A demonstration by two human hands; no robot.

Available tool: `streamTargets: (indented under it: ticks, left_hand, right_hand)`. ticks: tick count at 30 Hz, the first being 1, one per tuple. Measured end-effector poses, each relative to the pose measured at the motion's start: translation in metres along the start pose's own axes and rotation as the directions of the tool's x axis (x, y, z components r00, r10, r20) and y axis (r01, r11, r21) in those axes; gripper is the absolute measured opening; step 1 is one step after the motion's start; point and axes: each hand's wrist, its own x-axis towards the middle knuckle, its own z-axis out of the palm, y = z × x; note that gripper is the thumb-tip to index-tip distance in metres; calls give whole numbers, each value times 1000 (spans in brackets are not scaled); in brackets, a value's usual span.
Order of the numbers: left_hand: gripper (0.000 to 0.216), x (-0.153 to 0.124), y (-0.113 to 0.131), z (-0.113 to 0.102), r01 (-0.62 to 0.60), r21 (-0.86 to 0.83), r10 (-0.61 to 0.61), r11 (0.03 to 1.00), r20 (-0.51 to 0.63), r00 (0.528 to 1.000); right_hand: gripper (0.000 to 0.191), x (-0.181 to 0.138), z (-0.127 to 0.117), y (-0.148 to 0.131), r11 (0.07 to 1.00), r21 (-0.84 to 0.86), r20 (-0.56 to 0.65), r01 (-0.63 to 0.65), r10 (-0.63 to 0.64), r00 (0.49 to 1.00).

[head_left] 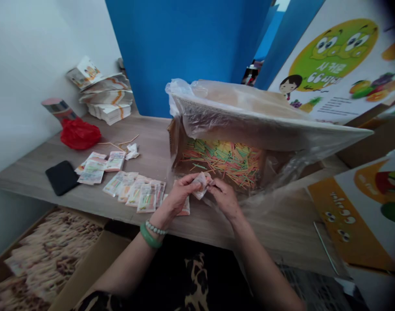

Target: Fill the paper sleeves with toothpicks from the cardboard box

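In front of the open carton, my left hand is closed around a small printed clear packet. My right hand is closed too, its fingertips pinched at the packet's right edge. Behind them, thin coloured sticks in green, yellow, pink and orange lie loose inside the plastic-lined carton. To the left of my hands several filled packets lie overlapping in a row on the table. Another packet shows partly beneath my left hand.
More packets lie beside a black phone-like slab. A red plastic bag, crumpled white paper and stacked printed cartons stand further left. A printed box is at right. Below left, a box holds many packets.
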Motion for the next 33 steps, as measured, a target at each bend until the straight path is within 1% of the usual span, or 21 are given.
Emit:
streamTargets:
  ticks: [2, 4, 5, 8, 11, 13, 14, 15, 17, 19, 21, 24, 25, 26, 27, 28, 30, 32, 33]
  left_hand:
    - [44, -6, 2, -2, 37, 33, -37, 999, 1, 999]
    - [38, -11, 3, -3, 62, 94, -64, 994, 13, 998]
    - [35, -14, 4, -4, 56, 136, -60, 989, 26, 998]
    - [32, -21, 8, -4, -33, 261, 18, 965, 59, 998]
    - [33, -31, 17, -8, -162, 381, 157, 910, 45, 987]
    - [31, -39, 24, -18, -223, 466, 251, 856, 3, 968]
    - [29, -42, 28, -26, -230, 499, 284, 836, -35, 958]
    - [27, -46, 32, -36, -217, 520, 304, 826, -88, 949]
    - [26, -52, 39, -60, -129, 532, 298, 837, -247, 922]
    - [30, -56, 42, -85, -53, 530, 304, 846, -398, 865]
    - [30, -57, 42, -105, -22, 579, 353, 815, -467, 811]
    - [26, -52, 37, -123, 6, 731, 486, 682, -459, 744]
    - [25, -49, 34, -127, 21, 770, 518, 638, -449, 728]
    - [25, -45, 32, -130, 35, 789, 535, 613, -447, 716]
    - [25, -41, 30, -133, 42, 789, 539, 613, -457, 707]
    - [25, -38, 29, -136, 39, 771, 532, 636, -474, 702]
    - [24, -32, 27, -143, 4, 694, 499, 720, -522, 692]
    - [23, -29, 26, -148, -35, 618, 467, 785, -555, 688]
    - [22, -29, 25, -151, -40, 600, 454, 799, -559, 694]
  right_hand:
    - [17, -4, 0, -5, 997, -59, 53, 40, -37, 998]
    - [16, -8, 0, -7, 994, -95, 80, 61, -53, 995]
    - [15, -9, 1, -7, 992, -109, 99, 67, -57, 993]
    - [14, -12, 8, -6, 992, -110, 155, 58, -40, 987]
    - [18, -16, 21, -7, 999, -46, 159, -11, 18, 987]
    - [19, -20, 34, -7, 999, 13, 199, -48, 44, 979]
    - [18, -23, 40, -6, 998, 20, 224, -63, 57, 973]
    - [17, -26, 47, -4, 997, 5, 247, -74, 70, 966]
    - [13, -34, 60, 1, 994, -88, 288, -58, 81, 954]
    - [14, -43, 72, 5, 976, -216, 343, 29, 48, 938]
    - [19, -50, 85, 6, 933, -318, 420, 171, -23, 907]
    - [24, -54, 104, -3, 813, -431, 524, 391, -127, 842]
    - [25, -55, 110, -8, 765, -466, 548, 444, -143, 824]
    - [24, -55, 116, -12, 721, -500, 566, 479, -146, 811]
    - [24, -54, 122, -16, 685, -529, 580, 501, -139, 803]
    - [23, -54, 127, -20, 655, -551, 591, 517, -132, 796]
    - [24, -53, 138, -23, 609, -576, 603, 544, -133, 787]
    - [32, -51, 147, -22, 570, -596, 599, 566, -155, 785]
    - [36, -50, 151, -20, 551, -612, 590, 568, -162, 791]
